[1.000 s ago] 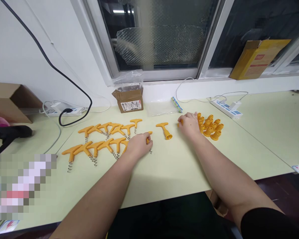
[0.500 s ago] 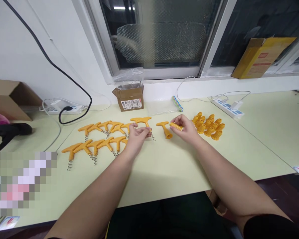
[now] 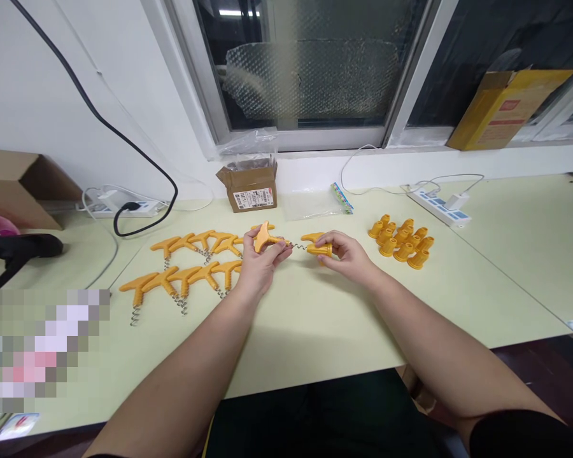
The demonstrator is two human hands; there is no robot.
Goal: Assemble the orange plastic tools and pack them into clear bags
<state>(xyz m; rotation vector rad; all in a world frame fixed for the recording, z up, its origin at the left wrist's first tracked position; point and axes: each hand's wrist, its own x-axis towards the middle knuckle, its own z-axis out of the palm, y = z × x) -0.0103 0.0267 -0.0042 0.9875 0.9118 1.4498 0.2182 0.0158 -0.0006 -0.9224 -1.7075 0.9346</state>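
My left hand [image 3: 262, 259] is closed around a corkscrew [image 3: 266, 238] with a yellow T-shaped handle, its metal spiral pointing right. In my right hand [image 3: 347, 253] is a yellow ribbed sleeve [image 3: 319, 249], held sideways with its narrow end toward the spiral. The spiral's tip is at the sleeve's narrow end; whether it has entered I cannot tell. Behind the right fingers lies another yellow T-handled piece [image 3: 311, 237], partly hidden. To the left, several yellow-handled corkscrews [image 3: 165, 280] lie in two rows. Right of my right hand stands a group of yellow sleeves [image 3: 403, 239].
A small open cardboard box [image 3: 252, 191] and a clear plastic bag [image 3: 315, 202] lie by the wall. Power strips stand at the right [image 3: 440, 205] and at the left [image 3: 146, 208], with a black cable [image 3: 100, 121] hanging down. A yellow carton [image 3: 510, 111] leans on the window.
My left hand has lifted the corkscrew off the table and turned its spiral to the right. My right hand has moved left with the sleeve, bringing it to the spiral's tip.
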